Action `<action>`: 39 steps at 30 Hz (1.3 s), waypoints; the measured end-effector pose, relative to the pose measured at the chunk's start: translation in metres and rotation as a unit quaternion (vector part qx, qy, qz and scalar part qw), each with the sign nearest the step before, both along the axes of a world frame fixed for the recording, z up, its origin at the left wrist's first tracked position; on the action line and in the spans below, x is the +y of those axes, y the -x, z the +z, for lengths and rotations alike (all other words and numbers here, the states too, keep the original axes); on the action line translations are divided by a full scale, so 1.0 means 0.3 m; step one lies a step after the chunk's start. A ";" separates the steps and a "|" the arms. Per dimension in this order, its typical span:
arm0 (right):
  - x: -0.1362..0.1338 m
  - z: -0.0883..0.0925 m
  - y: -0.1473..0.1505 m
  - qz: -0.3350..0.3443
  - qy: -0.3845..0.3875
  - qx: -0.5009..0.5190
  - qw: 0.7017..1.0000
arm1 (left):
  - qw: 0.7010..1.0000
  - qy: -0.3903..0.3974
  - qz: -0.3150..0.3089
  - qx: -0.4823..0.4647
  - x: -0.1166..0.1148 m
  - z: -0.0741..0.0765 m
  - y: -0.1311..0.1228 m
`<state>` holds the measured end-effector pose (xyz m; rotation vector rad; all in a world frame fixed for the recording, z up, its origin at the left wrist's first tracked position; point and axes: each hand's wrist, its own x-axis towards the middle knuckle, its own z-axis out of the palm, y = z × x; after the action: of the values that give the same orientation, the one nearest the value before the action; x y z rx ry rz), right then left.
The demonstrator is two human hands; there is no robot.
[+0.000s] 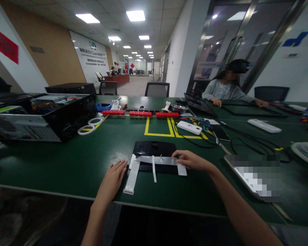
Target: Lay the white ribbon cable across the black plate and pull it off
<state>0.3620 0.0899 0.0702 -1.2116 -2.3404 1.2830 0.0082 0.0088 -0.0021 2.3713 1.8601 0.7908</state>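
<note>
Ribbon cable, long span crosswise, both ends toward near table edge

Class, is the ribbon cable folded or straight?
Folded: the ribbon cable runs sideways mid-length, both ends turned toward the near side of the table.

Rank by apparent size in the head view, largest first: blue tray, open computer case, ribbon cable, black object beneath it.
1. Open computer case
2. Ribbon cable and black object: too close to rank
3. Blue tray
</note>
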 end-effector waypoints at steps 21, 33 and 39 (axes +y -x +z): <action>-0.006 -0.002 0.018 -0.033 -0.008 -0.023 0.999 | 0.984 -0.034 -0.136 0.109 -0.016 0.127 -0.313; -0.006 -0.005 0.019 -0.026 -0.022 -0.022 0.999 | 0.987 0.038 -0.135 0.075 0.000 0.130 -0.307; -0.010 -0.001 0.021 -0.030 -0.021 -0.029 0.999 | 0.987 0.048 -0.132 0.080 -0.004 0.142 -0.311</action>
<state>0.3557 0.0871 0.0699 -1.3116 -2.3403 1.1883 0.1014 0.0076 0.0405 2.6096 1.5418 0.4895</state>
